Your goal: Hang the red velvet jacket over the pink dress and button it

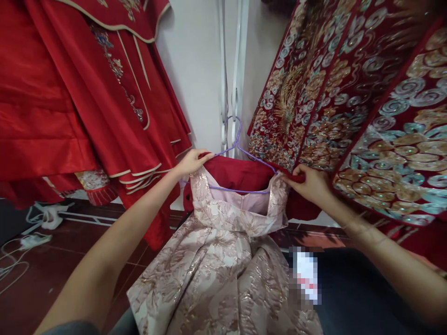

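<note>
A pale pink-gold brocade dress (223, 260) hangs in front of me by its wide straps on a purple hanger (237, 144). Dark red cloth (240, 170) lies behind the dress's neckline, around the hanger. Near the left strap, my left hand (193, 162) is closed on the edge of this red cloth, thumb on top. My right hand (310, 184) pinches the red cloth's edge between thumb and fingers, just outside the right strap. The lower part of the red cloth is mostly hidden by the dress.
Red garments with pale trim (139, 116) hang at the left. Red garments with heavy gold and silver embroidery (321, 107) fill the right. White metal poles (228, 70) stand against the wall. White cables and a power strip (35, 240) lie on the tiled floor (84, 270).
</note>
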A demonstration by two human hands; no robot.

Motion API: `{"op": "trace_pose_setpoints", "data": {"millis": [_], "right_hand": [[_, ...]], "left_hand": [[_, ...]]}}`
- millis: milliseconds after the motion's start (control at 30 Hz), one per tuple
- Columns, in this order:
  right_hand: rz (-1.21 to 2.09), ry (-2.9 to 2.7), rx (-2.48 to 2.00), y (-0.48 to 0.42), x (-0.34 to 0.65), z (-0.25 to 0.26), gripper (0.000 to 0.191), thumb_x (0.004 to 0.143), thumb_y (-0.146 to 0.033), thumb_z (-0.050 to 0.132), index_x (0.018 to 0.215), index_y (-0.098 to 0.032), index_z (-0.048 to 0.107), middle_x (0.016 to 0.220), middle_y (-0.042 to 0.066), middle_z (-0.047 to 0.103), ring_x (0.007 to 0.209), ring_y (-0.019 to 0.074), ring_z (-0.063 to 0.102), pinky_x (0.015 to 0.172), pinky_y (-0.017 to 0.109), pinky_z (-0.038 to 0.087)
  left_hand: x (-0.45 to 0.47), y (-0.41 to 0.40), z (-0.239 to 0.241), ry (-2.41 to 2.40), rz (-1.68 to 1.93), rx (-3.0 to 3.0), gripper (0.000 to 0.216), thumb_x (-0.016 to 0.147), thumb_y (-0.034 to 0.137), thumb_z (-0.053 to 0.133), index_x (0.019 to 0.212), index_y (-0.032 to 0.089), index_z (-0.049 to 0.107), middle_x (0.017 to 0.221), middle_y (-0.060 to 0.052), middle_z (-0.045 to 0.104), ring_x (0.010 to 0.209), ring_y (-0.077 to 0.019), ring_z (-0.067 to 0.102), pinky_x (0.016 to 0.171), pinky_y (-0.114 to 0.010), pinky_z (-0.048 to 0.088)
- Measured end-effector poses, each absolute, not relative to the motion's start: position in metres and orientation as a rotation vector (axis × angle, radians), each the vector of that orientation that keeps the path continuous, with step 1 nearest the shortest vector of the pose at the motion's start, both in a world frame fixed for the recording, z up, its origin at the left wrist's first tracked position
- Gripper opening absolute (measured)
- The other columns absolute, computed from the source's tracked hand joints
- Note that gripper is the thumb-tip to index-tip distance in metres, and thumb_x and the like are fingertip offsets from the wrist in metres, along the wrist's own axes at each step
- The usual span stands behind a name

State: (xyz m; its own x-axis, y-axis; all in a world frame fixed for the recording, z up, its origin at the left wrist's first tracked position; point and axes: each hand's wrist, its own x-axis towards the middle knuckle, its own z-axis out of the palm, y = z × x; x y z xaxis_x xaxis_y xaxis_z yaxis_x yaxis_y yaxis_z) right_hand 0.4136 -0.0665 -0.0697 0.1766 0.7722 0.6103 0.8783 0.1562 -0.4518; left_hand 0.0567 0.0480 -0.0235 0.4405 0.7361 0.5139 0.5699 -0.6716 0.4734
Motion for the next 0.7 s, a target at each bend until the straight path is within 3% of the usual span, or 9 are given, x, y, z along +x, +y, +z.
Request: {"op": "trace_pose_setpoints", "data": {"millis": [133, 233, 367, 467, 600, 700], "right_hand": [[-0.102, -1.679, -1.734, -0.073, 0.398, -0.078, 0.034, 0.076, -0.058, 0.057, 0.073, -0.024, 0.052, 0.053, 0.0, 0.055, 0.051, 0.0208, 0.055, 0.054, 0.028, 0.034], [-0.086, -1.642, -1.74, -0.071, 0.388, -0.089, 0.032, 0.078, -0.056, 0.055, 0.08, -0.025, 0.055, 0.059, 0.002, 0.061, 0.055, 0.0233, 0.059, 0.052, 0.028, 0.035], [-0.079, -1.635, -1.643, -0.069, 0.378, -0.099, 0.027, 0.082, -0.05, 0.053, 0.088, -0.024, 0.055, 0.065, 0.003, 0.064, 0.053, 0.0221, 0.06, 0.052, 0.028, 0.035], [-0.022, -1.615, -1.587, -0.071, 0.372, -0.102, 0.024, 0.085, -0.048, 0.05, 0.088, -0.024, 0.053, 0.063, 0.002, 0.062, 0.052, 0.0212, 0.059, 0.053, 0.028, 0.035], [0.074, -1.482, -1.502, -0.071, 0.366, -0.108, 0.024, 0.084, -0.048, 0.051, 0.084, -0.023, 0.051, 0.073, 0.004, 0.065, 0.064, 0.0206, 0.061, 0.06, 0.028, 0.039], [0.163, -1.38, -1.396, -0.067, 0.363, -0.114, 0.028, 0.083, -0.05, 0.051, 0.083, -0.022, 0.05, 0.074, 0.003, 0.063, 0.065, 0.0186, 0.059, 0.063, 0.028, 0.041]], "left_hand": [[0.019, 0.038, -0.01, 1.123, 0.943, 2.43, 0.036, 0.081, 0.04, 0.058, 0.104, 0.015, 0.07, 0.102, -0.008, 0.07, 0.09, -0.0199, 0.062, 0.084, -0.028, 0.046], [-0.002, 0.029, -0.004, 1.283, 0.838, 2.664, 0.031, 0.084, 0.024, 0.049, 0.107, 0.017, 0.068, 0.105, -0.009, 0.069, 0.095, -0.0215, 0.063, 0.088, -0.032, 0.046], [-0.013, 0.014, -0.009, 1.683, 0.793, 3.024, 0.044, 0.085, 0.01, 0.036, 0.121, 0.021, 0.059, 0.113, -0.012, 0.062, 0.106, -0.0242, 0.058, 0.09, -0.037, 0.045], [-0.019, 0.002, -0.021, 1.91, 0.8, 3.095, 0.038, 0.09, 0.014, 0.033, 0.121, 0.021, 0.055, 0.107, -0.013, 0.061, 0.099, -0.025, 0.059, 0.08, -0.035, 0.047], [-0.026, -0.011, -0.04, 2.027, 0.787, 3.088, 0.028, 0.095, 0.036, 0.037, 0.097, 0.018, 0.057, 0.087, -0.012, 0.062, 0.085, -0.0246, 0.062, 0.069, -0.031, 0.046], [-0.019, -0.016, -0.053, 2.077, 0.836, 2.978, 0.028, 0.093, 0.041, 0.042, 0.091, 0.016, 0.054, 0.084, -0.011, 0.064, 0.083, -0.0241, 0.064, 0.069, -0.029, 0.044]]}}
